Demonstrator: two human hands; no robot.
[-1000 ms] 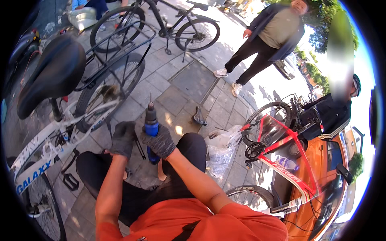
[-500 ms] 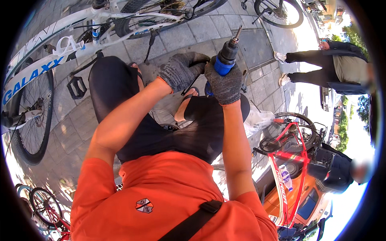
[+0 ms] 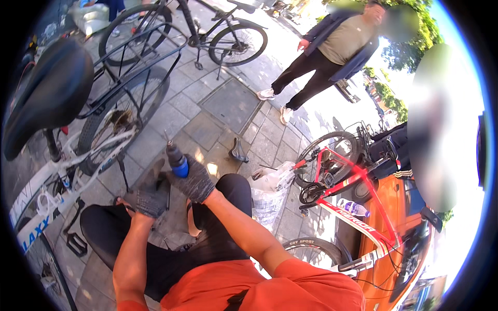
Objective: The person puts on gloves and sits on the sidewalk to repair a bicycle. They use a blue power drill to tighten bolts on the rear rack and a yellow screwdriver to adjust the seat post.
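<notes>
My right hand [image 3: 196, 182], in a dark grey knitted glove, is closed round a cordless drill [image 3: 179, 165] with a black body and a blue collar. The drill's thin bit points up and away from me. Close beside it on the left is my left hand [image 3: 148, 201], gloved alike and smeared by motion. Its fingers are curled in near the drill, and a thin dark thing shows by them that I cannot make out. Both hands are above the paving between my bent knees.
At my left stands a white bicycle [image 3: 62, 179] with a black saddle [image 3: 54, 90]. A red and white bicycle [image 3: 358, 223] and a clear plastic bag [image 3: 267, 199] are at right. A black curved part [image 3: 238, 150] lies ahead on the paving. A person [image 3: 332, 52] stands beyond.
My view has swung to the right and up, bringing the saddle, another bicycle and more of the standing person into sight. The drill stays in my right hand, with my left hand close by.
</notes>
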